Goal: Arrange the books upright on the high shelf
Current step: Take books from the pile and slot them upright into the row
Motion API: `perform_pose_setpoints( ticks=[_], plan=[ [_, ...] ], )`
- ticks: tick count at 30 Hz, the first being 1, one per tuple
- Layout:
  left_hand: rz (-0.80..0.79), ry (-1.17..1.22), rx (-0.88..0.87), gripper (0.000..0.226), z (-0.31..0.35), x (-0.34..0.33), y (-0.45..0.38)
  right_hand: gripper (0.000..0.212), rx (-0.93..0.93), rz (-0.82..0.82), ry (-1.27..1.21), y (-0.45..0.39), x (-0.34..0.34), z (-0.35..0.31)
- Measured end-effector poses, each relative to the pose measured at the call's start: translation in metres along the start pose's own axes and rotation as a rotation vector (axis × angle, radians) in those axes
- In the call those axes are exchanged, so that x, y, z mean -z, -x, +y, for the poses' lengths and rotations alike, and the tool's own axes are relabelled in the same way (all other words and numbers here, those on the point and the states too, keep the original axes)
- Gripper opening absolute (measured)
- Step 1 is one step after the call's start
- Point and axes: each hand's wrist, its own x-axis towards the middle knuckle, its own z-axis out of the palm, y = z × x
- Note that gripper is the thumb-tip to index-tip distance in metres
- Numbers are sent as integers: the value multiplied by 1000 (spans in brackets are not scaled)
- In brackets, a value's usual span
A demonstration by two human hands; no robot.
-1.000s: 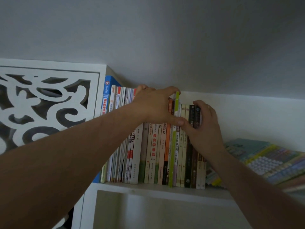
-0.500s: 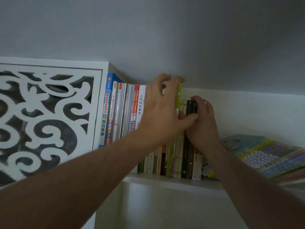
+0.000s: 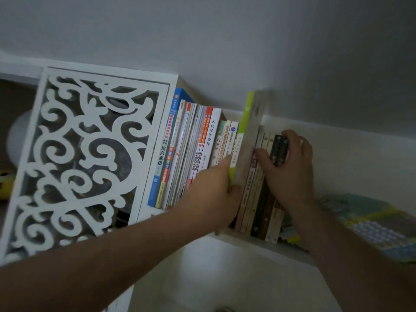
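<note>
A row of upright books point(image 3: 193, 152) fills the left part of the high white shelf point(image 3: 245, 238). A tall green-spined book point(image 3: 244, 122) stands out of the row, raised above its neighbours and blurred. My left hand point(image 3: 213, 190) grips this book low down, thumb on its right face. My right hand point(image 3: 290, 170) holds the dark and beige books point(image 3: 278, 150) at the row's right end, fingers curled over their tops and thumb across their spines.
A white fretwork panel point(image 3: 85, 158) closes the shelf on the left. A pile of books point(image 3: 369, 219) lies flat on the shelf to the right of the row. The grey ceiling is close above.
My left hand has slid from the tops of the books down to the green book's lower part, and that book now sticks up and out. The view has tilted.
</note>
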Motion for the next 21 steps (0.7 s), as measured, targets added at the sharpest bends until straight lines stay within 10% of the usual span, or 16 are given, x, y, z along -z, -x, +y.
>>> perform_pose_setpoints(
  ticks=[5, 11, 14, 21],
  plan=[
    [108, 55, 110, 30, 13, 97, 37, 78, -67, -148, 273, -13, 20, -14],
    [198, -18, 103, 37, 22, 147, 64, 65, 474, -284, 517, -34, 5, -91],
    [187, -70, 98, 37, 22, 149, 68, 59, 409, -487, 529, -38, -25, -110],
    [215, -12, 72, 38, 7, 147, 67, 61, 379, -344, 418, -37, -39, -93]
  ],
)
